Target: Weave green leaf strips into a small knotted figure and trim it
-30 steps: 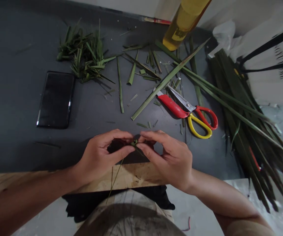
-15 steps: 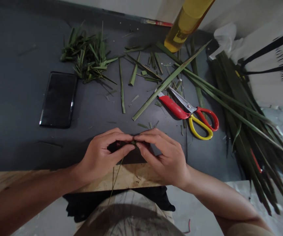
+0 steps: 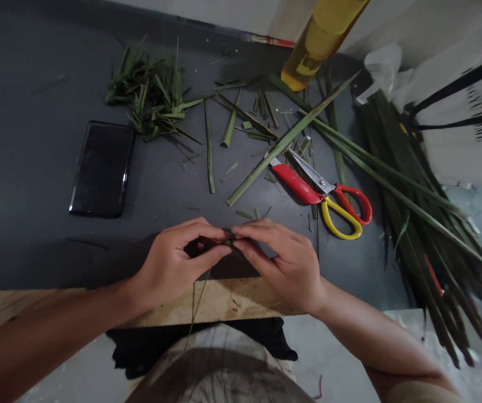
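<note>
My left hand (image 3: 182, 254) and my right hand (image 3: 285, 260) meet near the table's front edge, thumbs and forefingers pinched on a small green leaf piece (image 3: 230, 242) between them. Most of that piece is hidden by the fingertips. A thin strand (image 3: 200, 296) hangs from below my left fingertips over the wooden edge. Beyond the hands lie long green leaf strips (image 3: 291, 137) and small cut scraps. Scissors (image 3: 344, 210) with one red and one yellow handle rest to the right, beside a red-handled cutter (image 3: 297, 183).
A black phone (image 3: 102, 168) lies at the left, below a pile of folded leaves (image 3: 152, 92). A yellow bottle (image 3: 320, 42) stands at the back. Many long leaves (image 3: 417, 212) and a white bag (image 3: 471, 129) are on the right.
My right fingertips have shifted slightly on the small leaf piece, and the right hand has moved a little to the right. The view has shifted slightly.
</note>
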{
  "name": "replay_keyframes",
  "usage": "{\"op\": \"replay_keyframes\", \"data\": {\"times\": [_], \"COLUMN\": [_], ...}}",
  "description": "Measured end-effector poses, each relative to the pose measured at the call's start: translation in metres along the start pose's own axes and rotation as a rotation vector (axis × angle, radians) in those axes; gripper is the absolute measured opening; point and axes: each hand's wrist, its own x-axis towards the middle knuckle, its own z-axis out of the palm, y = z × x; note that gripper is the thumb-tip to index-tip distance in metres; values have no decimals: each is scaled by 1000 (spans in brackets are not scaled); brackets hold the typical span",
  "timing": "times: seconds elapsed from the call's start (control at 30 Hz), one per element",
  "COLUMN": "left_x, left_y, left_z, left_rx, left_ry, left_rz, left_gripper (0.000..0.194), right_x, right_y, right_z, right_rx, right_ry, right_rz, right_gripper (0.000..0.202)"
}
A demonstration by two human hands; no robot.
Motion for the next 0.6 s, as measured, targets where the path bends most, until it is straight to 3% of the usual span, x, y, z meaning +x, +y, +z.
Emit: {"op": "replay_keyframes", "data": {"times": [0.2, 0.6], "left_x": [1, -1], "left_y": [2, 3], "left_z": [0, 2], "left_rx": [18, 119], "left_ry": [14, 28], "left_rz": [11, -28], "left_gripper": [9, 17], "right_x": [0, -4], "right_y": [-2, -9], "right_z": [1, 9], "right_rx": [44, -56], "right_ry": [-43, 3], "right_rz": [31, 38], "right_gripper": [19, 14]}}
